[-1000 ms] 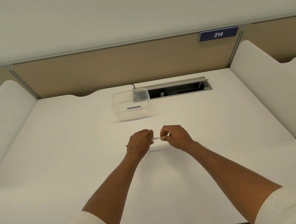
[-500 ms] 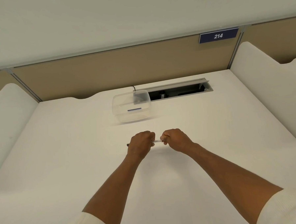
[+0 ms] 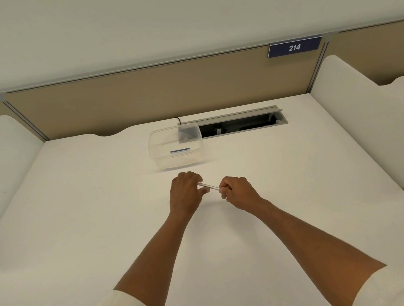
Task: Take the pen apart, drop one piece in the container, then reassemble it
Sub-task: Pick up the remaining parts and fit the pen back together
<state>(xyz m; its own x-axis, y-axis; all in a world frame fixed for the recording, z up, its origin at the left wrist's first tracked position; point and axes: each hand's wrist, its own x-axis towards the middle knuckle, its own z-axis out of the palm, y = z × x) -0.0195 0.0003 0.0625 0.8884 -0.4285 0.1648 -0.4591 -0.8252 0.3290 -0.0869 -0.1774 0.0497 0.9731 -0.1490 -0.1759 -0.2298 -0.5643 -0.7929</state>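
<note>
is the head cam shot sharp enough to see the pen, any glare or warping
Head view: even soft light, no hard glare; faint shadows under the arms. The pen between left hand and right hand is small and slightly soft. Wide-angle bends the desk edges; the clear container shows pale reflections.

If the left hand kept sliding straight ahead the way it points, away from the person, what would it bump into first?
Probably the clear container, which sits just beyond the left hand on the desk. Depth is hard to judge, so it might pass just beside it.
</note>
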